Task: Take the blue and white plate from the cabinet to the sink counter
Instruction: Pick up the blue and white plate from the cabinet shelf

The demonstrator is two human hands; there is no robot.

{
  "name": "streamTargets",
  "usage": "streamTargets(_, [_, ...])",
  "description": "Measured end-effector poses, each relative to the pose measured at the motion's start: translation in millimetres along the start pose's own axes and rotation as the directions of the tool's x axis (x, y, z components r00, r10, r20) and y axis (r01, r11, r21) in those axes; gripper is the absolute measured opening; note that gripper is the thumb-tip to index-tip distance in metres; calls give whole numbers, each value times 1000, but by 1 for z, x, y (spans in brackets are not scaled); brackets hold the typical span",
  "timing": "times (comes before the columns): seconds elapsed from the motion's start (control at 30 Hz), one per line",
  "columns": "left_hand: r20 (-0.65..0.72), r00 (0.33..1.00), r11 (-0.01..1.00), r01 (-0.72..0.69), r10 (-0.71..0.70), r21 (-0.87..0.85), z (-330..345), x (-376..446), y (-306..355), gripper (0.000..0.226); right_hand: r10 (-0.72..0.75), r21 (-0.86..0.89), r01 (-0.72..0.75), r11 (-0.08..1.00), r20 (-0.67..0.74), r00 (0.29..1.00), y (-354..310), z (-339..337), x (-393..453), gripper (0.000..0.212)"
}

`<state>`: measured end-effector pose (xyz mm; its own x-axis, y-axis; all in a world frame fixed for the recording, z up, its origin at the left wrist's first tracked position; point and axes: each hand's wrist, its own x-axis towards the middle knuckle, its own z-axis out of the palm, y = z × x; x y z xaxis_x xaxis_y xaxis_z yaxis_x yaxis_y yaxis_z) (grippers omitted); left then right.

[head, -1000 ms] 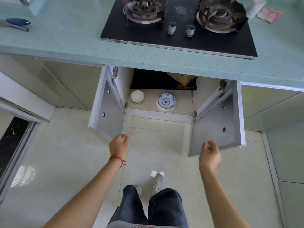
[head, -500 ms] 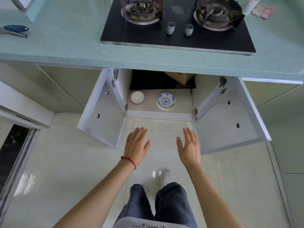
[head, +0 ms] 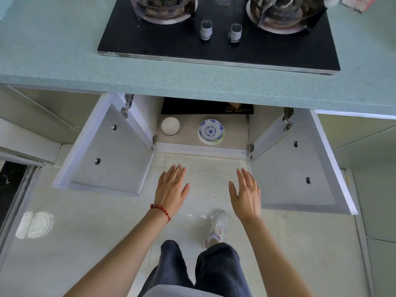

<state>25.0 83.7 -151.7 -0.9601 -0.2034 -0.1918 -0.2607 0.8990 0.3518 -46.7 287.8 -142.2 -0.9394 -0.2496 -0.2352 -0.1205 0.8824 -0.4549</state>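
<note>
Head view: reaching for the blue and white plate [head: 211, 131] in the cabinet [head: 255, 127].
Left hand [head: 171, 189] and right hand [head: 246, 194] are flat, spread, empty; I should crouch and grip its rim.

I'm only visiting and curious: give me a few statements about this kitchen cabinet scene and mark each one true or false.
1. Both cabinet doors stand open. True.
2. The blue and white plate is held in the right hand. False: it lies on the cabinet floor; both hands are empty.
3. A plain white round dish lies to the left of the plate. True.
4. The left hand is closed in a fist. False: its fingers are spread open.
5. A pot sits on the stove. False: both burners are bare.
</note>
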Motion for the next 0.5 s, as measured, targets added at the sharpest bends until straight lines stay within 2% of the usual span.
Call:
streamTargets(0.3, [-36,997,997,73,-72,35,22,72,27,52,-36,7,36,999,35,999,47,-14,83,48])
streamTargets(0.5, [-75,997,998,18,-14,65,44,117,24,49,-34,52,33,998,18,999,56,11,124,46])
